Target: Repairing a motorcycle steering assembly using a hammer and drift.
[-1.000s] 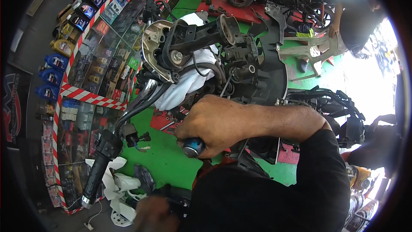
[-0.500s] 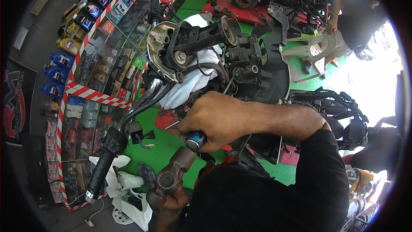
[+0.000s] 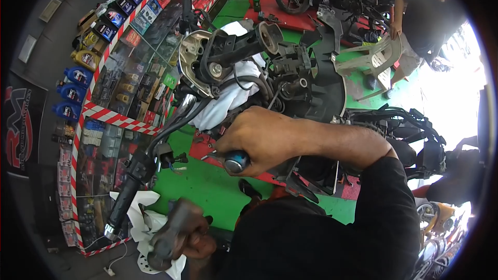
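My right hand (image 3: 259,137) is closed round a screwdriver (image 3: 237,162) with a rounded blue and black handle; its capped end points toward me, and my fist hides its tip. At the lower left my left hand (image 3: 198,238) grips a brown mallet (image 3: 179,228), smeared by motion and well apart from the handle's end. Just beyond my right hand is a partly stripped motorcycle with a bare handlebar (image 3: 189,105). A white cloth (image 3: 228,105) is tucked among its hoses, below the open housing (image 3: 196,57).
A glass display counter (image 3: 127,78) edged in red-and-white tape runs along the left, with oil bottles on it. White fairing pieces (image 3: 140,215) lie on the floor at lower left. At the right stand a plastic chair (image 3: 381,62) and another person (image 3: 430,18). More motorcycle parts surround them.
The mallet in my left hand has swung down and left, away from the screwdriver's end. My right hand stays on the screwdriver in nearly the same place.
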The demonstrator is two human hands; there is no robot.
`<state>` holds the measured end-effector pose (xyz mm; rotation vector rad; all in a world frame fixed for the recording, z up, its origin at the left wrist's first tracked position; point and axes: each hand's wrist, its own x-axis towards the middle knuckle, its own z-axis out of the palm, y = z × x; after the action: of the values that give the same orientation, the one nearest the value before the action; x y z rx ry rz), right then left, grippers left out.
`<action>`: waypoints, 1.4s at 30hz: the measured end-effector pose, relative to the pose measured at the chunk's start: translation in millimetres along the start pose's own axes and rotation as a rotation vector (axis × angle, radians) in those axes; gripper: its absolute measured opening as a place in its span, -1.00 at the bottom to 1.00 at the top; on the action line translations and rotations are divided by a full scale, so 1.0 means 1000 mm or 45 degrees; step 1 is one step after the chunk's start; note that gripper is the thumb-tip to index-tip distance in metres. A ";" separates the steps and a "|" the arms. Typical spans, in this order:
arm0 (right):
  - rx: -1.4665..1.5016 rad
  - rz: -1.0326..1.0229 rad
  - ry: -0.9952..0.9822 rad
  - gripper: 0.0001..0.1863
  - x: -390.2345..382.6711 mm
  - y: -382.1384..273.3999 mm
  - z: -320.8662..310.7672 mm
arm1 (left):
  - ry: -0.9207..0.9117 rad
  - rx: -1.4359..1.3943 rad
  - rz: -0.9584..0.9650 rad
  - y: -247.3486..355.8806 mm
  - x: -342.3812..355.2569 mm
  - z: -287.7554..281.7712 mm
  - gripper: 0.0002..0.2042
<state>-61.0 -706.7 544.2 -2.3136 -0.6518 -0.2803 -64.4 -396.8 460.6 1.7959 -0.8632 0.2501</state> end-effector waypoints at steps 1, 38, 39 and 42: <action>0.024 -0.046 0.027 -0.79 -0.004 -0.007 -0.007 | 0.122 -0.154 0.024 0.004 0.001 0.001 -0.59; -1.019 1.119 -0.625 -0.69 -0.059 0.127 -0.035 | -0.007 0.256 -1.333 -0.160 -0.323 -0.027 -0.72; -1.022 1.140 -0.616 -0.70 -0.058 0.129 -0.034 | -0.042 0.307 -1.373 -0.171 -0.349 -0.028 -0.70; -1.011 1.043 -0.631 -0.70 -0.060 0.132 -0.033 | -0.057 0.444 -1.395 -0.195 -0.416 -0.023 -0.66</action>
<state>-42.9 -833.8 469.5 -3.2085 0.3160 0.5279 -227.5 -164.2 99.0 2.3363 0.2374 -0.3748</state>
